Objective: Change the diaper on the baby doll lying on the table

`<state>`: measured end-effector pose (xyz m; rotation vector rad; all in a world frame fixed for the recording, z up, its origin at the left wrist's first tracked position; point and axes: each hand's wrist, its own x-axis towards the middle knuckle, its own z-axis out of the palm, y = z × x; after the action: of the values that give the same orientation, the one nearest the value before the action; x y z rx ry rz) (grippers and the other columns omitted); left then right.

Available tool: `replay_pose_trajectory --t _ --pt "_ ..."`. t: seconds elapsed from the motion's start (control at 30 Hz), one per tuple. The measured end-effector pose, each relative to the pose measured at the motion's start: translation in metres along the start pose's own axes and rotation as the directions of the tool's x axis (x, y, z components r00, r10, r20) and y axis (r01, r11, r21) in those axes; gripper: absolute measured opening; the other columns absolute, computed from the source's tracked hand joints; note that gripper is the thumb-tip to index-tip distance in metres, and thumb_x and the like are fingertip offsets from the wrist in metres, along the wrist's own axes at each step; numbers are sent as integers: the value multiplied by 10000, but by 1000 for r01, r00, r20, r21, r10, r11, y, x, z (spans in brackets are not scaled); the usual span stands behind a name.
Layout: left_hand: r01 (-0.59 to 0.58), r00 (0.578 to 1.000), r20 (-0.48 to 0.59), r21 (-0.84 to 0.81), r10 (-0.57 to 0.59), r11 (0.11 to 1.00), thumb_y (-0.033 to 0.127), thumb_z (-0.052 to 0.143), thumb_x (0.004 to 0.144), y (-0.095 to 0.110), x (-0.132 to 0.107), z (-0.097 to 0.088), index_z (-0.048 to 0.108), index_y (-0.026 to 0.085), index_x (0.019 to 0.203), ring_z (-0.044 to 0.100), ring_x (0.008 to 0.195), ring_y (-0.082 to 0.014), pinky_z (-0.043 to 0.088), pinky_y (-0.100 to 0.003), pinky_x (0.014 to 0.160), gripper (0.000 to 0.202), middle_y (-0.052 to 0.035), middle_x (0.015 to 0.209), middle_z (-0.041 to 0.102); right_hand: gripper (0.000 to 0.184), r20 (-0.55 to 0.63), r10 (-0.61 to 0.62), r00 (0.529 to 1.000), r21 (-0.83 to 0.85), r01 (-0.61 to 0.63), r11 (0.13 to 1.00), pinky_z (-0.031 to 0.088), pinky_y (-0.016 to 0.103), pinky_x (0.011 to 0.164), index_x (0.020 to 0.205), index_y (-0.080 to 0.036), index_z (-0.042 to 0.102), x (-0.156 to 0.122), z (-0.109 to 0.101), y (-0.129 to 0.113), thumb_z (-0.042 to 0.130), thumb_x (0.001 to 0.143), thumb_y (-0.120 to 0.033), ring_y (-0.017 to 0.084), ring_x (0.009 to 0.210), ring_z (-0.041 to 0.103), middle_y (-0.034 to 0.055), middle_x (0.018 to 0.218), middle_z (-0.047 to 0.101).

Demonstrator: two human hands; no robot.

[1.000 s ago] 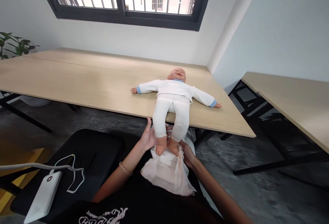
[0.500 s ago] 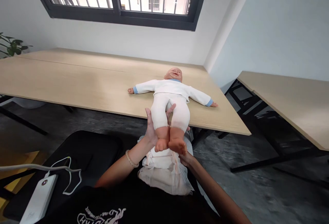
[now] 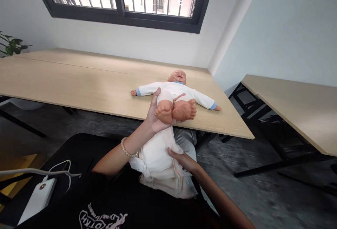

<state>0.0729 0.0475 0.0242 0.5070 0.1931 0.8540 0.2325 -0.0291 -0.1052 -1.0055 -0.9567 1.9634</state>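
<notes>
pale wood table (image 3: 79, 78) carries one white-suited baby doll (image 3: 171, 90) on its back, its two feet (image 3: 163, 113) raised by our left hand (image 3: 155, 115), closed firmly around the legs; our half-open right hand (image 3: 183, 160) rests on one white disposable diaper (image 3: 155, 155) just off the table's edge.

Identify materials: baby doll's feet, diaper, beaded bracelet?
The baby doll's feet look like moulded vinyl or similar soft plastic: smooth, slightly shiny, with toes formed in the surface. The diaper looks like matte white nonwoven fabric, with soft creases and a crumpled lower edge. The beaded bracelet has round, pale, glossy beads, perhaps plastic or pearl; too small to tell.
</notes>
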Motion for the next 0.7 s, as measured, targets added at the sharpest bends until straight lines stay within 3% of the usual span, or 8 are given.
replay_pose_trajectory --t 0.1,0.2,0.37,0.47,0.7 --pt "24 1000 -3 -37 -24 999 703 431 912 3 2 7 566 109 1342 608 1263 -340 474 -471 1048 746 -165 1217 707 510 74 -14 997 -116 23 993 393 373 1191 1006 -210 751 0 -6 -5 905 643 -533 240 1219 638 56 1145 742" --pt "32 999 4 -50 -32 998 682 426 924 4 4 7 567 107 1324 614 1251 -334 465 -468 1055 715 -165 1215 706 519 -32 -51 998 -60 49 997 423 368 1178 1022 -221 751 6 -11 -9 888 661 -568 249 1263 619 47 1125 748" --pt "31 999 10 -83 -31 996 728 384 927 3 2 3 570 110 1332 653 1187 -310 458 -439 1059 762 -129 1107 737 459 -266 -82 961 180 133 975 606 382 951 1064 -232 735 16 -6 -23 822 731 -536 287 1123 699 56 1044 765" --pt "21 1000 14 -115 -20 993 724 385 933 3 2 4 592 122 1300 678 1128 -275 471 -385 1036 736 -106 1049 745 386 -290 -133 948 270 214 939 621 353 900 1082 -231 700 22 3 -35 741 805 -497 258 1059 721 44 1015 767" --pt "-12 998 61 -84 17 996 638 431 937 10 12 19 629 131 1113 671 1126 -308 515 -394 956 572 -110 964 730 329 -340 -106 934 267 204 942 619 387 898 1046 -220 658 47 18 -46 677 831 -468 277 1045 724 58 850 757"
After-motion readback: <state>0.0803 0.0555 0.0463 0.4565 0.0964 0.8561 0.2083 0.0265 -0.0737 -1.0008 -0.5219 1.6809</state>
